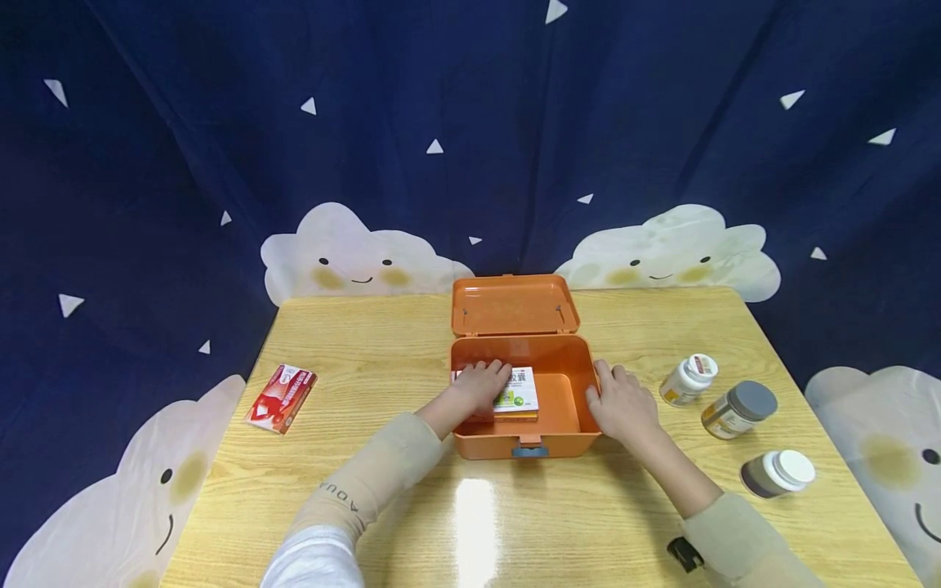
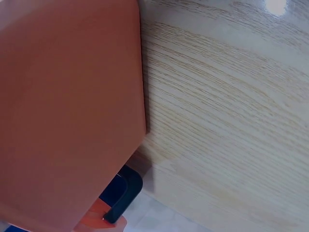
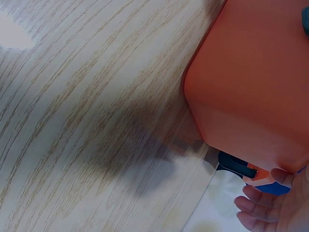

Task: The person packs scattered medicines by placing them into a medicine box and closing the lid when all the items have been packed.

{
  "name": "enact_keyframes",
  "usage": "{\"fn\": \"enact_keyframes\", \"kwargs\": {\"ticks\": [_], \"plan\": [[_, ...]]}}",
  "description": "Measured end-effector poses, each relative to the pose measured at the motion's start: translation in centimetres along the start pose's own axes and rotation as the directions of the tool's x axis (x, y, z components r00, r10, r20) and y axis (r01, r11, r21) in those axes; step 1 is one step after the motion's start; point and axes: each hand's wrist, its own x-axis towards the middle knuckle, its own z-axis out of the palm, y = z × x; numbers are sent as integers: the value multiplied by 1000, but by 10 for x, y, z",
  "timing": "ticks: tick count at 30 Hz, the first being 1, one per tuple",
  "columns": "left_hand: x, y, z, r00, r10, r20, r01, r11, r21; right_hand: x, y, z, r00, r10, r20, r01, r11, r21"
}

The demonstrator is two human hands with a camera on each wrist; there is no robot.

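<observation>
Left hand [image 1: 481, 386], grip unclear, over at least two cartons [image 1: 525, 392] inside one orange box [image 1: 564, 400]; right hand [image 1: 625, 402], fingers relaxed, beside it; near worktop [image 1: 367, 351] edges, three bottles [image 1: 733, 411] right, one red carton [image 1: 282, 398] left.

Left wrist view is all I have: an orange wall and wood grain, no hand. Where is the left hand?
Observer: The left hand is inside the orange box, over a white capsule carton.
Operator: And the right hand? I get nothing of it here.
Observer: The right hand is at the box's right side, fingers by the rim.
Operator: My view cuts off the far end. Is the lid open?
Observer: Yes, the lid is open, tipped back on the far side.
</observation>
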Motion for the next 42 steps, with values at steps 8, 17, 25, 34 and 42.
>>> {"fn": "enact_keyframes", "kwargs": {"ticks": [8,17,25,34,42], "plan": [[0,0,0,1000,1,7,-1,1000,19,0,1,-2,1000,3,7,-3,1000,-2],[-1,1,-1,1000,5,-4,-5,999,35,0,1,-1,1000,5,8,-5,1000,-5],[-3,-2,-5,998,46,-52,-45,999,13,0,0,-2,1000,6,14,-6,1000,-6],[-18,-8,-14,973,120,-196,-122,993,-1,-1,0,-2,1000,3,13,-3,1000,-7],[-33,-20,-14,873,187,-451,-190,981,38,0,1,-2,1000,6,13,-6,1000,-8]]}}
